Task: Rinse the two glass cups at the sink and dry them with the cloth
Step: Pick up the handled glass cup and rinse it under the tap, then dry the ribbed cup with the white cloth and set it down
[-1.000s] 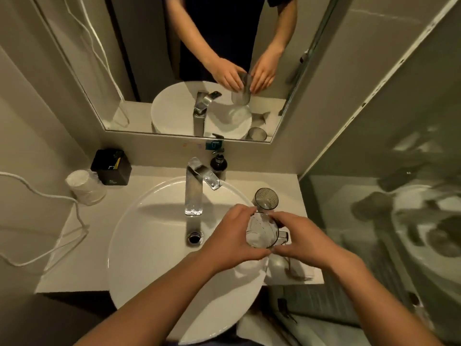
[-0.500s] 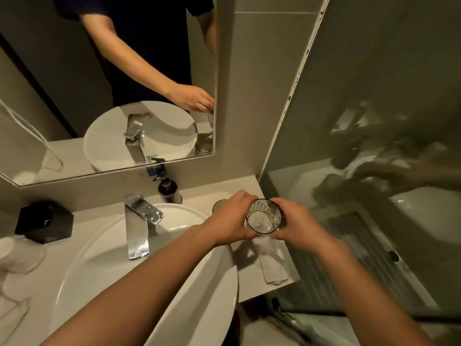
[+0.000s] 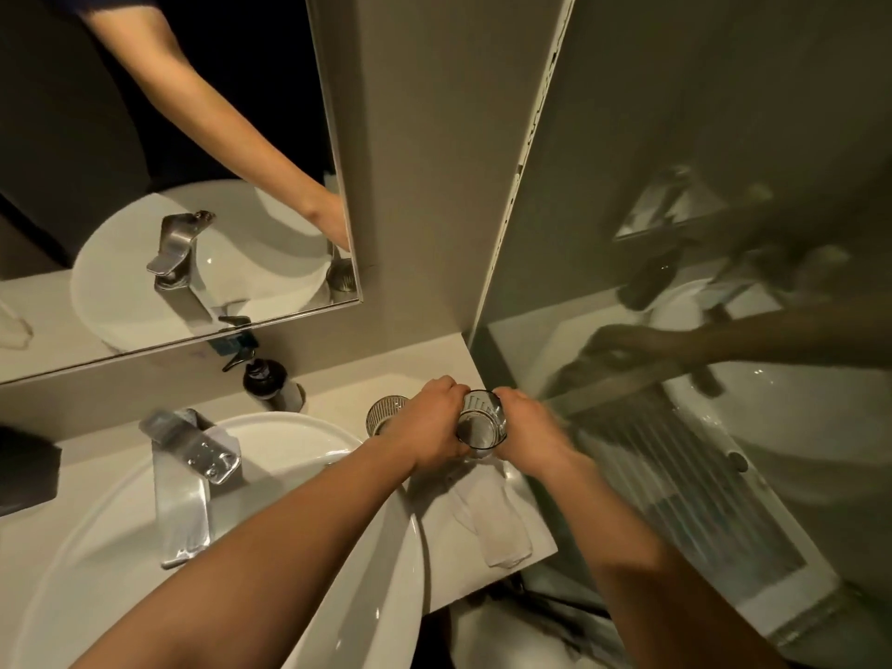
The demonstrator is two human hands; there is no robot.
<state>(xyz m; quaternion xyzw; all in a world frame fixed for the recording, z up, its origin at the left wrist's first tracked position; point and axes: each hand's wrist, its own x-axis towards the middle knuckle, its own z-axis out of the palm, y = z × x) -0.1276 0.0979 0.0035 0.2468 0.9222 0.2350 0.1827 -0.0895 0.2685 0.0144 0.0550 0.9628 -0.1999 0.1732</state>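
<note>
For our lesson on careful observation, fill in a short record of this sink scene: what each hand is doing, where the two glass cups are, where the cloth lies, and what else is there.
left hand: grips the held glass cup on its left side
right hand: grips the same cup on its right side
held glass cup: lifted above the cloth, right of the sink basin
second glass cup: on the counter, partly hidden by the left hand
cloth: lies on the counter below the hands
also there: tap, soap bottle
</note>
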